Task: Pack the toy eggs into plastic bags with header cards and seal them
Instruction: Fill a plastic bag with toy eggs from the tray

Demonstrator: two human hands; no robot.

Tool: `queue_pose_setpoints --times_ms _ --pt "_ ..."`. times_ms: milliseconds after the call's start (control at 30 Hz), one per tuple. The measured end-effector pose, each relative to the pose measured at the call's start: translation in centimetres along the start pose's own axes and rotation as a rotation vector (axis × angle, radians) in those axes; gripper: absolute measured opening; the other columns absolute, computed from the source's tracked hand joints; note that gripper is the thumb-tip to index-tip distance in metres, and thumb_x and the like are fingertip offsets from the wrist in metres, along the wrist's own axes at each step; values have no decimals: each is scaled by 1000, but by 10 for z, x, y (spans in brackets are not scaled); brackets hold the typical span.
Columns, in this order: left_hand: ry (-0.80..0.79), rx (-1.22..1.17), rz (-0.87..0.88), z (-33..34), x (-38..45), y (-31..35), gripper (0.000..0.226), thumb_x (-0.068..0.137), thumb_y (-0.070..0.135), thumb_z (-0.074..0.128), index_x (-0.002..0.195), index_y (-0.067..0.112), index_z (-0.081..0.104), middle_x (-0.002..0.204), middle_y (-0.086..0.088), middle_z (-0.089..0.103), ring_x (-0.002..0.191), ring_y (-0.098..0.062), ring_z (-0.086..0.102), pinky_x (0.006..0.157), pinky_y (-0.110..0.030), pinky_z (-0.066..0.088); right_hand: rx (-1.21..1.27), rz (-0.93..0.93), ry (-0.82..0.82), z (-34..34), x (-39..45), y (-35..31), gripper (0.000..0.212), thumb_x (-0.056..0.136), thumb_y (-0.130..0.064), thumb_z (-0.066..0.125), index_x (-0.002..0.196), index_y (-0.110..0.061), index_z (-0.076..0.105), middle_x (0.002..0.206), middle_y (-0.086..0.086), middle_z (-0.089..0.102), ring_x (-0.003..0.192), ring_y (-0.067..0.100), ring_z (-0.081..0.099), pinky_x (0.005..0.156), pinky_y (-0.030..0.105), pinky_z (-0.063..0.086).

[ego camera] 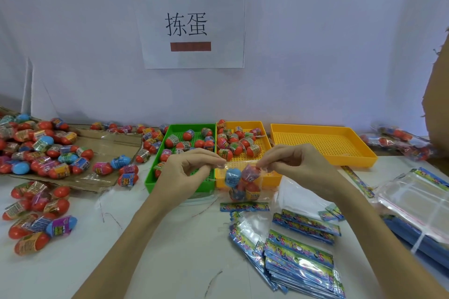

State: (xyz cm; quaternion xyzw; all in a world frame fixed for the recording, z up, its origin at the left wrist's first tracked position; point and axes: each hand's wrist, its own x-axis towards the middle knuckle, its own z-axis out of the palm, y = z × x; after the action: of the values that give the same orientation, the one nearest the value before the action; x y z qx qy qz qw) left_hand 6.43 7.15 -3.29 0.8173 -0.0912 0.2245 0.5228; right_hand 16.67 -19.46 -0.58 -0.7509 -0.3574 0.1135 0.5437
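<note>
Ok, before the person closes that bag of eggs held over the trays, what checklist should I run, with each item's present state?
1. Both hands grip the bag top: left hand and right hand each pinch the plastic bag at its upper edge: ok.
2. Toy eggs inside the bag: several visible: ok.
3. Egg count correct: cannot tell.
4. Header card in the bag: a loose header card lies on the table below it; none seen at the bag top: not ok.
5. Bag top sealed: cannot tell.
</note>
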Motion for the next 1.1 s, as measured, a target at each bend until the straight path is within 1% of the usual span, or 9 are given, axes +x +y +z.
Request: queue_pose_setpoints --times_ms 133,300,467,600,767,833,933,1000,1100 --pt "96 -63 -26 7 -1 0 12 90 8 77 96 16 84 96 6 79 96 -12 74 84 -22 59 69 9 31 4 2 -1 35 97 10 54 93 -9 84 100 4 76 100 22 70 89 36 59" --pt "143 -110 -54 16 -1 -4 17 82 12 84 96 21 84 97 5 80 95 -14 76 84 -21 59 6 -7 129 11 2 0 8 91 -19 76 92 -14 83 93 3 77 90 20 72 85 35 60" --pt "200 -200 -133 17 -1 -4 18 81 17 86 95 29 83 93 4 81 90 -12 77 80 -18 59 10 -14 136 16 3 1 17 87 -5 79 101 -6 68 93 9 75 89 21 73 86 31 60" --pt "190 -212 -138 18 1 -3 19 83 11 85 94 27 83 94 5 81 91 -11 77 81 -16 57 64 6 128 13 2 1 21 88 -5 78 104 -7 64 95 14 74 91 26 72 83 29 58" --pt "77 -140 -105 17 -1 3 29 92 11 77 116 28 76 96 7 75 91 -10 71 86 -21 58 108 20 152 18 3 0 22 93 -12 75 112 -17 68 90 1 72 90 20 71 83 26 55" --pt "33 -164 -137 17 -2 7 31 93 24 76 123 32 72 89 9 69 86 -10 66 83 -21 56 178 -3 116 22 2 -3 22 94 -15 73 115 -22 69 89 1 72 90 19 71 86 27 57" --pt "-23 -110 -155 21 -4 13 30 86 42 75 113 28 77 77 4 64 75 -11 59 70 -23 52 234 -45 76 33 3 -7 24 94 -15 74 116 -24 71 90 4 73 90 22 73 85 29 59" --pt "-48 -132 -167 25 -5 14 20 87 36 76 99 21 81 75 0 70 70 -10 60 65 -23 52 217 -61 108 41 5 -9 26 94 -15 74 118 -22 71 93 6 74 91 25 74 84 30 59" --pt "48 -224 -210 26 -5 14 12 87 31 75 91 21 81 79 -3 75 70 -8 64 69 -19 54 203 -9 121 40 5 -11 30 92 -29 74 122 -25 71 104 0 76 99 20 74 83 28 59"
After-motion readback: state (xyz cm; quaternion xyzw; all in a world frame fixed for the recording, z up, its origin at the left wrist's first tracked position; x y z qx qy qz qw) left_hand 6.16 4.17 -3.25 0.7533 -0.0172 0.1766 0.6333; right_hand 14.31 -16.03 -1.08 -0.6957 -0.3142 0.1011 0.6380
